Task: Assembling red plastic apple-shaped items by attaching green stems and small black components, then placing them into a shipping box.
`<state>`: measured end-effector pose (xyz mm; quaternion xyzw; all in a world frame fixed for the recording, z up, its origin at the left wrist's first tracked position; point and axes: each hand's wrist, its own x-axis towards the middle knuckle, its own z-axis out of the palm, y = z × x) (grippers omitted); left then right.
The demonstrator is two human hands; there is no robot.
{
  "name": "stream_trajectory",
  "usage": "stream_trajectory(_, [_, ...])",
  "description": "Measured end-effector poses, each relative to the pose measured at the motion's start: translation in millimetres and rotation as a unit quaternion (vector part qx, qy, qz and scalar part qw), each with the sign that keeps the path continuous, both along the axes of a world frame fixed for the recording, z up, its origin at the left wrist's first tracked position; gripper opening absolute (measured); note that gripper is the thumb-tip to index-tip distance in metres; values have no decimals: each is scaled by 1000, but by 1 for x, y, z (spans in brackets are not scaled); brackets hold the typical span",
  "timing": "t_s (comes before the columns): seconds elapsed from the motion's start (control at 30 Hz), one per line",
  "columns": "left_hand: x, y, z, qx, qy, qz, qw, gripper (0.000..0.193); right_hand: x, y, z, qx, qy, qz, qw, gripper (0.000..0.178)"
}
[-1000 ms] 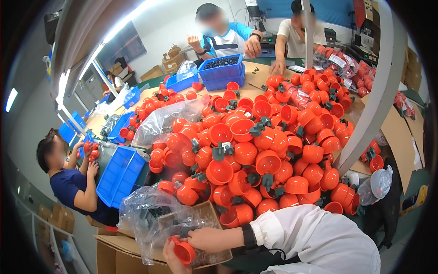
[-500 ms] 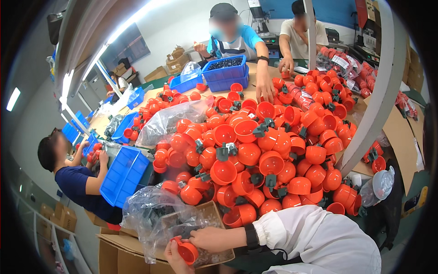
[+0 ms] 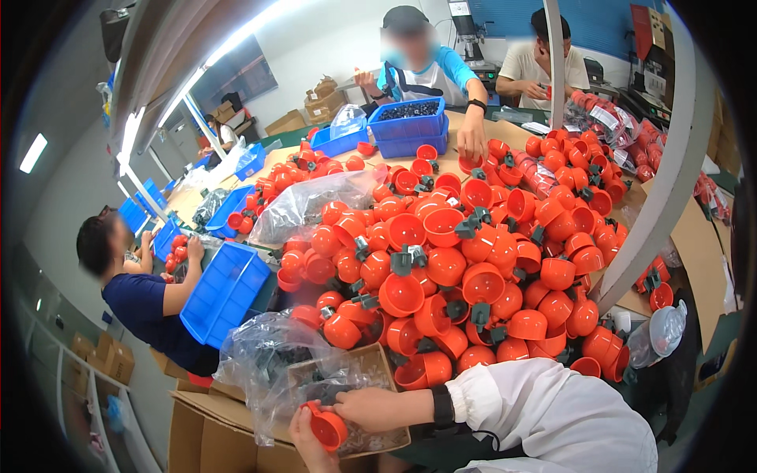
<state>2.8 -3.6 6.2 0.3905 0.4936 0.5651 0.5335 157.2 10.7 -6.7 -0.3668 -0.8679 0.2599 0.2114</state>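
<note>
The heap of red cups point(image 3: 446, 266) has shifted rightward. Several carry grey fittings point(image 3: 401, 262); none shows on the plastic cup point(image 3: 330, 432) gripped by the left hand point(image 3: 308, 443), bottom centre. Right hand point(image 3: 374, 408) curls alongside, contents hidden.

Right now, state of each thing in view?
Left hand: closed on red cup
Right hand: fingers bent, grip unclear
Red cup: held
Near clear bag: crumpled, draped over cardboard tray
Cardboard tray: open-topped
Other red cups: loosely heaped
Upper blue bin: holds black parts
Ceiling lamp: lit
</note>
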Motion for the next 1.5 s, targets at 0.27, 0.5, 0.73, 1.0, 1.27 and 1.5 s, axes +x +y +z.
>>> stream_trajectory(0.27, [0,0,-2,-4,-23,3,1000,31,2,0,6,16,7,-19,1000,36])
stream_trajectory(0.5, [1,-3,2,-7,-15,17,1000,32,20,-6,30,110,-88,-83,987,32])
stream_trajectory(0.73, [3,-4,11,-1,-57,12,998,26,28,-14,30,82,-240,-9,967,11])
stream_trajectory(1.0, [2,-8,22,16,-21,13,1000,30,28,-16,35,79,-207,36,975,9])
stream_trajectory(1.27, [1,-16,29,16,-52,-28,998,26,20,-9,39,72,-180,46,980,12])
stream_trajectory(1.5, [-8,-24,18,-1,-33,-54,998,29,16,0,15,193,-77,-74,975,23])
